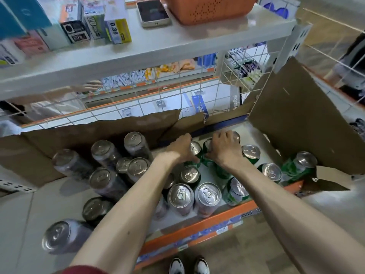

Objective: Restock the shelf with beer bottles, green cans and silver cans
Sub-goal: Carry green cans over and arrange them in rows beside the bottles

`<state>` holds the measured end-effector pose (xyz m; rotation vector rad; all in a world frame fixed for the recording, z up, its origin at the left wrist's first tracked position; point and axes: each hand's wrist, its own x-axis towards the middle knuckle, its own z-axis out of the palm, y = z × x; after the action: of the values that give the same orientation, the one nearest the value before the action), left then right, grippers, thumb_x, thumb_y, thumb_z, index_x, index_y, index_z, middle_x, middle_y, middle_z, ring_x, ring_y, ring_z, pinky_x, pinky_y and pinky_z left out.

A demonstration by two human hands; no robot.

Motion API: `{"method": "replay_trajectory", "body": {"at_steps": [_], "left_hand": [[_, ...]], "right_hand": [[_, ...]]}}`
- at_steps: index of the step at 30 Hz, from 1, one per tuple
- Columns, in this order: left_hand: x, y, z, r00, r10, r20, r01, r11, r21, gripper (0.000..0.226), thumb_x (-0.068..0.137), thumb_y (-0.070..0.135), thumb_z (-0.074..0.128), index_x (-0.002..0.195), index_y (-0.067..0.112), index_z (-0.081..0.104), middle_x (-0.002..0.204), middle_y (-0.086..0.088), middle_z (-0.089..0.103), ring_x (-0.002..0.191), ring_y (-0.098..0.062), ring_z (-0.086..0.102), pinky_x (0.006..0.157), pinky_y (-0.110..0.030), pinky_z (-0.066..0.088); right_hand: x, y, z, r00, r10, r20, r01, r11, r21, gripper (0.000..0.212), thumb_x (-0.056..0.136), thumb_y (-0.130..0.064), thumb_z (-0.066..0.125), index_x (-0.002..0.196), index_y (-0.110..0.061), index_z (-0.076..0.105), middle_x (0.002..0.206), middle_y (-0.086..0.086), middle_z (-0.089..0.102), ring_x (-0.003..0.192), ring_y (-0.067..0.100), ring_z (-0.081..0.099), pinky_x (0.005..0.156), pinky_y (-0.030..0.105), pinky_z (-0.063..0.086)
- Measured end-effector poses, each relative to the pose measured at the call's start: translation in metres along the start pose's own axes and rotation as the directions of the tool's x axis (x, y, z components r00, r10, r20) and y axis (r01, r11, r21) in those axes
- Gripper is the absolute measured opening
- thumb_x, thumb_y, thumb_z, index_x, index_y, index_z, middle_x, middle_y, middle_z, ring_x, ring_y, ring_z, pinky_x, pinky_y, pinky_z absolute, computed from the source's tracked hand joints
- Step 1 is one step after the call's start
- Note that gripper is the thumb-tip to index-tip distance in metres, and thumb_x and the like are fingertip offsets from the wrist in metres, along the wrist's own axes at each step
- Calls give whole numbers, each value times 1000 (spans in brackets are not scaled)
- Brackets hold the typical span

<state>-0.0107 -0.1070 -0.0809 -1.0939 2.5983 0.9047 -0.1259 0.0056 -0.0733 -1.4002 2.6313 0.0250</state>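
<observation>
Both my hands reach to the back of the low shelf (217, 218). My left hand (180, 148) grips a green can (194, 150) from its left side. Right beside it, my right hand (224, 147) curls over the top of another green can (207, 155). More green cans stand to the right, among them one (250, 154) just past my right wrist and one (236, 191) near the front edge. Silver cans (180, 196) stand at the shelf front, and several taller silver cans (104, 153) are grouped to the left. No beer bottles show.
Torn cardboard (296, 115) lines the back and right side of the shelf. A white upper shelf (158, 46) overhangs it, carrying small boxes, a phone (153, 11) and an orange basket (211, 8). A wire grid (158, 101) closes the back. My shoes (188, 265) stand below.
</observation>
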Motion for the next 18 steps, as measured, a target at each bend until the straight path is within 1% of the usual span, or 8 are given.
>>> {"method": "replay_trajectory", "body": {"at_steps": [5, 7, 9, 12, 14, 16, 17, 18], "left_hand": [[-7, 1, 0, 999, -12, -48, 12, 1000, 13, 71, 65, 36, 88, 122, 16, 50, 125, -9, 61, 110, -33, 60, 91, -44, 52], [-15, 3, -7, 996, -20, -86, 19, 1000, -20, 67, 66, 35, 87, 121, 19, 53, 121, -6, 63, 106, -30, 62, 89, -44, 53], [-25, 7, -19, 991, -33, -132, 23, 997, -78, 63, 65, 33, 86, 118, 21, 56, 115, -3, 64, 102, -27, 63, 87, -43, 54], [-45, 14, -47, 978, -5, -209, -26, 989, -148, 55, 63, 33, 85, 110, 21, 61, 104, -3, 68, 93, -23, 65, 82, -37, 56], [-63, 17, -69, 959, 12, -283, -57, 987, -153, 48, 61, 35, 84, 101, 20, 64, 95, -1, 69, 87, -20, 66, 76, -34, 55], [-83, 16, -90, 932, 9, -363, -75, 983, -168, 47, 59, 40, 81, 98, 19, 65, 91, 1, 70, 85, -18, 66, 74, -35, 55], [-95, 12, -100, 916, 0, -401, -82, 979, -187, 48, 61, 39, 81, 100, 18, 66, 92, 1, 69, 84, -17, 65, 74, -33, 55], [-107, 8, -111, 898, -13, -440, -85, 976, -202, 45, 63, 37, 82, 100, 17, 66, 90, 3, 68, 81, -14, 63, 69, -26, 51]], "right_hand": [[-4, 1, -1, 999, -13, -48, 12, 1000, -13, 59, 82, -48, 70, 124, -9, 55, 128, 12, 57, 121, 33, 44, 96, 40, 39], [-7, 0, -3, 997, -17, -79, 19, 999, 28, 49, 83, -41, 70, 118, -10, 57, 124, 12, 59, 117, 34, 48, 94, 41, 40], [-11, -1, -13, 996, -6, -86, 16, 994, 112, 48, 83, -39, 71, 116, -8, 56, 119, 13, 58, 113, 36, 50, 92, 43, 43], [-12, -10, -42, 996, 24, -82, -1, 965, 262, 44, 80, -39, 76, 102, -6, 58, 105, 13, 62, 94, 34, 62, 83, 47, 53], [-11, -18, -66, 994, 8, -108, 27, 950, 312, 40, 79, -39, 78, 92, -6, 60, 100, 13, 63, 82, 31, 65, 78, 46, 56], [-10, -29, -91, 986, -26, -167, 80, 943, 324, 35, 78, -34, 76, 94, -7, 60, 104, 14, 60, 78, 32, 64, 74, 44, 56], [-10, -36, -103, 982, -42, -186, 102, 940, 325, 33, 78, -31, 75, 95, -7, 59, 105, 15, 60, 77, 32, 64, 71, 43, 56], [-11, -45, -115, 979, -55, -197, 117, 940, 320, 33, 77, -30, 74, 95, -7, 58, 104, 15, 60, 77, 33, 64, 69, 41, 55]]}}
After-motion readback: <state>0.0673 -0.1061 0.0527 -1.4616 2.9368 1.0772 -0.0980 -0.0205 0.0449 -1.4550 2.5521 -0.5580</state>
